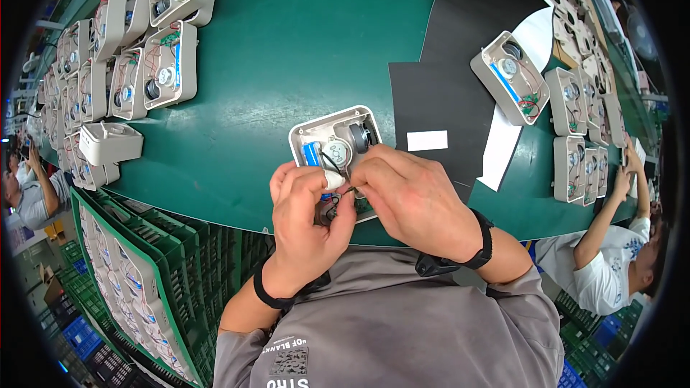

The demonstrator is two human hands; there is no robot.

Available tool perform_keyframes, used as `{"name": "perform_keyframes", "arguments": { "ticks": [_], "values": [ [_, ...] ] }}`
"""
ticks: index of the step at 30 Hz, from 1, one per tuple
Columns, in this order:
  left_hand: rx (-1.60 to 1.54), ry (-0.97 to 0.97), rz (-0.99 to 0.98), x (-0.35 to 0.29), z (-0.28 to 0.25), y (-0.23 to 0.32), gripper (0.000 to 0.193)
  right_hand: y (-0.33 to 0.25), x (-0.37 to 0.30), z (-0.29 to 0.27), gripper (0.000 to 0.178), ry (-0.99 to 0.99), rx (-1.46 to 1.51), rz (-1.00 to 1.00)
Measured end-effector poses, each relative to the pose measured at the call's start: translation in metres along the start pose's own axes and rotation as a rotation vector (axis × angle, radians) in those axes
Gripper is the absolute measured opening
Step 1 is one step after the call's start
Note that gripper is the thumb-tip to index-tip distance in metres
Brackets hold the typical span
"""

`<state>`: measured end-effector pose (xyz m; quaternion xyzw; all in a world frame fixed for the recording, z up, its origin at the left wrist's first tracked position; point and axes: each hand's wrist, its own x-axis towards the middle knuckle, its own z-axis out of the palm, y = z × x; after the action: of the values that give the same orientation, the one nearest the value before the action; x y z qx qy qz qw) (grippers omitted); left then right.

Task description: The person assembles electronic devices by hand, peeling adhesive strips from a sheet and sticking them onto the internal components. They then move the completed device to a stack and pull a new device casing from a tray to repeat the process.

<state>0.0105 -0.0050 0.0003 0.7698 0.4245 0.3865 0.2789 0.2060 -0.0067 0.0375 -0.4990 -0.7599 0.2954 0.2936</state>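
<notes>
In front of me a cream plastic housing (327, 126), its inside facing up, lies on the green table. It holds a round dark speaker (361, 135), a round silver part (336, 152), a blue battery (311, 154) and thin wires. Over its near half, my left hand (305, 205) pinches a thin dark wire between thumb and forefinger; one of its fingertips wears a white cover (333, 179). My right hand (413, 194) is closed on the wire at the same spot, its fingertips almost touching the left thumb. The fingers hide the wire's ends and part of the circuit board.
Many similar housings (170, 65) crowd the table's left side, some stacked. Black sheets (431, 100) with a white label (427, 141) lie to the right, beside another wired housing (510, 79). Green crates (187, 259) stand below left. A co-worker (604, 259) works at the right, near more housings.
</notes>
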Motion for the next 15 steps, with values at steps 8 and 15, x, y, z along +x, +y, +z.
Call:
{"name": "perform_keyframes", "arguments": {
  "ticks": [8, 15],
  "values": [
    [-0.208, -0.107, -0.223, 0.001, -0.009, 0.000, 0.034, 0.010, 0.001, -0.005, 0.011, -0.024, 0.144, -0.017],
    [-0.231, -0.077, -0.160, -0.002, -0.008, -0.003, 0.034, 0.012, 0.009, -0.014, 0.010, -0.101, 0.145, -0.021]
  ]
}}
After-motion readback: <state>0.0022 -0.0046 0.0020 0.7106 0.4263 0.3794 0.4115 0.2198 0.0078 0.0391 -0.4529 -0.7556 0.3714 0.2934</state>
